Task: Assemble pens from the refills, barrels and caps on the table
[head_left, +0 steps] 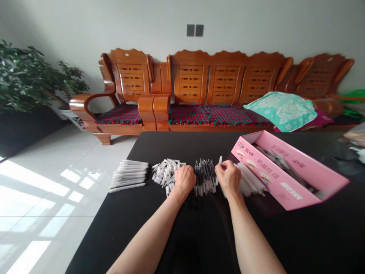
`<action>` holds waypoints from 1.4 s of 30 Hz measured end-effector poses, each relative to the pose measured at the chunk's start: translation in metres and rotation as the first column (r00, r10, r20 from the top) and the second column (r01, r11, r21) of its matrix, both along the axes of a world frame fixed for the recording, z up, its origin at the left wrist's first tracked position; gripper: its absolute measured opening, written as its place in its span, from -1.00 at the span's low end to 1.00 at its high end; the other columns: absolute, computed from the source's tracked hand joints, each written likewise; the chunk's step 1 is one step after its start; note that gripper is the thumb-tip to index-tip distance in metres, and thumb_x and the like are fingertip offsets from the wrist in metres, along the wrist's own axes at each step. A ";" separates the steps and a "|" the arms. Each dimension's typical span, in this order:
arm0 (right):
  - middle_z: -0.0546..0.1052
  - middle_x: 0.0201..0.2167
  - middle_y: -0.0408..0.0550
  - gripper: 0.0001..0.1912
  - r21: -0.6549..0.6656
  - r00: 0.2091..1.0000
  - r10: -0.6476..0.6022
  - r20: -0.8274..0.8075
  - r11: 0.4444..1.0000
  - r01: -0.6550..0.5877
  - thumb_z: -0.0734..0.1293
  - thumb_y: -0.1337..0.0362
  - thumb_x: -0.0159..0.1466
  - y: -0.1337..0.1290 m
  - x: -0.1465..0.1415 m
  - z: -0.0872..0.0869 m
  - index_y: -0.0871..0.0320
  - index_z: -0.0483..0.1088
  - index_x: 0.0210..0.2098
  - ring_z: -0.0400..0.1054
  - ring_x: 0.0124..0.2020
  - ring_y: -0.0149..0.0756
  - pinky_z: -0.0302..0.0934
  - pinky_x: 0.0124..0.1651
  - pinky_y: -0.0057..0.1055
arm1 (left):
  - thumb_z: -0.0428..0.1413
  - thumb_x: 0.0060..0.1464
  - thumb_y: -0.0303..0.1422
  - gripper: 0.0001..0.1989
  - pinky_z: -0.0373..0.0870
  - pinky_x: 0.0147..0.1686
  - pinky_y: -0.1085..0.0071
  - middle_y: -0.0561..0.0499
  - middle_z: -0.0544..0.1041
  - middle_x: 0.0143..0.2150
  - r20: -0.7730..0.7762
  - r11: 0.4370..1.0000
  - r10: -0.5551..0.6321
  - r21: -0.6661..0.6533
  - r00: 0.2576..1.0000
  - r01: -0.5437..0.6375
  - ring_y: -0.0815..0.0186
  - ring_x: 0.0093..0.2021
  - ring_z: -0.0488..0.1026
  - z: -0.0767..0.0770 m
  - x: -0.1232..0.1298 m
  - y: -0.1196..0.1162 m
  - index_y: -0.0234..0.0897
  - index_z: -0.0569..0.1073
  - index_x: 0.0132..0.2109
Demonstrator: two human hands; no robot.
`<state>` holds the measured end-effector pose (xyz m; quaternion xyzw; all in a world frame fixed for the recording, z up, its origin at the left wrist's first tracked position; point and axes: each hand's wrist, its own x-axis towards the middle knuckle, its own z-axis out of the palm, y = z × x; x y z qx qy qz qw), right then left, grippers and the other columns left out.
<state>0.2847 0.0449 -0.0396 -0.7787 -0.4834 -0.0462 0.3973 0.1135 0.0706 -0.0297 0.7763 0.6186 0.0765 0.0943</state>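
Note:
My right hand (229, 177) is closed in a pinch on a whitish translucent pen barrel (219, 163), which stands nearly upright. My left hand (184, 179) has its fingers curled in; whatever is in them is hidden. It rests between a heap of white pen caps (167, 170) and a row of dark pen refills (205, 175) with pale lower ends. Small black pieces (195, 203) lie just below that hand. Beside my right hand is a stack of translucent pen barrels (251, 180). A row of assembled-looking white pens (129, 175) lies at the far left.
An open pink box (273, 179) with dark refills inside stands slantwise on the right of the black table (125, 232). Behind the table are a wooden bench (212, 76) and a turquoise cushion (285, 110). A potted plant (28, 80) stands at left.

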 end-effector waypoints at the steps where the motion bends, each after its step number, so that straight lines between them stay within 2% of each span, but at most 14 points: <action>1: 0.59 -0.51 0.07 -0.91 0.055 0.997 0.011 -0.082 0.998 -0.007 0.36 0.28 0.10 0.001 0.002 0.000 0.18 0.47 -0.45 0.48 -0.43 -0.13 0.15 -0.38 -0.37 | -0.01 0.08 -0.42 -0.74 0.43 -0.24 0.28 -0.28 0.60 -0.26 0.003 1.000 -0.004 0.002 1.000 0.004 0.04 -0.20 0.57 -0.001 -0.001 0.001 -0.40 0.57 -0.27; 3: 0.58 -0.55 0.02 -0.89 0.143 0.948 0.078 -0.310 0.989 -0.035 0.36 0.25 0.09 0.002 0.004 -0.001 0.18 0.45 -0.46 0.44 -0.53 -0.22 0.19 -0.45 -0.41 | -0.01 0.08 -0.43 -0.75 0.41 -0.27 0.30 -0.28 0.60 -0.28 0.011 1.000 -0.004 0.007 1.000 0.004 0.05 -0.22 0.57 -0.002 -0.002 0.002 -0.40 0.57 -0.29; 4: 0.57 -0.58 -0.01 -0.88 0.182 0.893 0.127 -0.433 0.982 -0.052 0.36 0.23 0.10 0.002 0.004 -0.002 0.17 0.43 -0.46 0.40 -0.61 -0.27 0.19 -0.51 -0.43 | -0.01 0.08 -0.43 -0.75 0.41 -0.27 0.31 -0.28 0.60 -0.29 0.018 1.000 -0.001 0.012 1.000 0.000 0.06 -0.22 0.57 -0.002 -0.003 0.003 -0.40 0.57 -0.29; 7: 0.55 -0.63 -0.09 -0.84 0.298 0.665 0.265 -0.698 0.952 -0.066 0.37 0.21 0.10 0.004 0.000 -0.002 0.17 0.38 -0.48 0.24 -0.78 -0.44 0.09 -0.69 -0.52 | -0.02 0.10 -0.43 -0.76 0.38 -0.29 0.33 -0.25 0.60 -0.29 0.056 0.999 0.018 0.038 0.998 -0.020 0.09 -0.23 0.57 -0.003 -0.008 0.004 -0.38 0.55 -0.29; 10: 0.55 -0.64 -0.08 -0.81 0.372 0.461 0.355 -0.813 0.927 -0.058 0.41 0.21 0.06 0.005 -0.004 -0.002 0.19 0.37 -0.49 0.19 -0.82 -0.50 -0.10 -0.80 -0.60 | -0.01 0.11 -0.44 -0.78 0.34 -0.31 0.34 -0.19 0.60 -0.31 0.133 0.997 0.030 0.061 0.991 -0.039 0.13 -0.27 0.56 -0.001 -0.016 0.003 -0.34 0.54 -0.26; 13: 0.58 -0.60 -0.03 -0.78 0.416 0.318 0.416 -0.852 0.907 -0.073 0.45 0.21 0.02 0.006 -0.005 -0.004 0.21 0.39 -0.44 0.27 -0.78 -0.45 -0.07 -0.83 -0.62 | 0.04 0.10 -0.44 -0.80 0.31 -0.32 0.37 -0.09 0.60 -0.34 0.311 0.996 0.008 0.081 0.950 -0.035 0.20 -0.32 0.53 0.001 -0.028 -0.003 -0.28 0.53 -0.18; 15: 0.60 -0.58 0.00 -0.75 0.436 0.257 0.440 -0.860 0.897 -0.078 0.46 0.23 -0.01 0.007 -0.005 -0.006 0.23 0.42 -0.38 0.32 -0.75 -0.41 0.02 -0.82 -0.61 | 0.08 0.10 -0.41 -0.80 0.30 -0.34 0.41 -0.02 0.58 -0.36 0.487 0.997 -0.029 0.071 0.873 -0.007 0.27 -0.37 0.50 0.000 -0.038 -0.008 -0.24 0.53 -0.14; 19: 0.62 -0.54 0.03 -0.69 0.475 0.158 0.482 -0.862 0.876 -0.085 0.49 0.29 -0.04 0.010 -0.004 -0.012 0.27 0.46 -0.31 0.39 -0.71 -0.37 0.20 -0.76 -0.57 | 0.10 0.11 -0.32 -0.79 0.28 -0.44 0.47 0.03 0.53 -0.45 0.800 0.987 -0.077 -0.021 0.595 0.157 0.35 -0.47 0.41 -0.009 -0.053 -0.014 -0.28 0.54 -0.15; 21: 0.63 -0.52 0.03 -0.71 0.521 0.117 0.524 -0.843 0.852 -0.061 0.49 0.30 -0.03 0.012 -0.002 -0.015 0.26 0.46 -0.30 0.43 -0.67 -0.36 0.30 -0.69 -0.53 | 0.10 0.10 -0.30 -0.77 0.24 -0.50 0.49 0.04 0.48 -0.48 0.872 0.969 -0.042 -0.083 0.487 0.231 0.38 -0.52 0.35 -0.015 -0.058 -0.014 -0.32 0.54 -0.15; 23: 0.64 -0.49 0.03 -0.72 0.566 0.083 0.567 -0.820 0.824 -0.037 0.49 0.31 -0.01 0.013 0.001 -0.017 0.24 0.46 -0.29 0.47 -0.63 -0.35 0.38 -0.63 -0.49 | 0.10 0.10 -0.28 -0.76 0.18 -0.54 0.51 0.05 0.45 -0.50 0.895 0.954 -0.019 -0.118 0.446 0.277 0.41 -0.54 0.30 -0.020 -0.062 -0.013 -0.33 0.55 -0.16; 27: 0.65 -0.47 0.04 -0.73 0.597 0.054 0.597 -0.801 0.802 -0.001 0.49 0.36 -0.02 0.013 0.005 -0.018 0.23 0.47 -0.30 0.50 -0.59 -0.33 0.44 -0.57 -0.47 | 0.11 0.09 -0.29 -0.76 0.08 -0.55 0.52 0.06 0.43 -0.50 0.887 0.940 -0.042 -0.120 0.459 0.318 0.44 -0.54 0.23 -0.019 -0.066 -0.012 -0.34 0.57 -0.19; 36: 0.64 -0.51 0.01 -0.77 0.577 0.058 0.575 -0.816 0.814 0.062 0.48 0.37 -0.02 0.011 -0.001 -0.011 0.23 0.47 -0.33 0.48 -0.62 -0.36 0.42 -0.59 -0.50 | 0.11 0.08 -0.29 -0.76 0.06 -0.52 0.51 0.08 0.39 -0.51 0.879 0.933 -0.053 -0.125 0.473 0.338 0.46 -0.53 0.18 -0.016 -0.064 -0.014 -0.35 0.57 -0.20; 42: 0.65 -0.46 0.00 -0.76 0.581 0.066 0.579 -0.812 0.814 0.010 0.48 0.35 0.02 0.013 0.006 -0.018 0.21 0.47 -0.29 0.51 -0.58 -0.34 0.45 -0.54 -0.46 | 0.12 0.08 -0.27 -0.75 0.04 -0.53 0.50 0.09 0.37 -0.53 0.885 0.932 -0.045 -0.129 0.463 0.338 0.46 -0.54 0.16 -0.015 -0.064 -0.016 -0.34 0.57 -0.20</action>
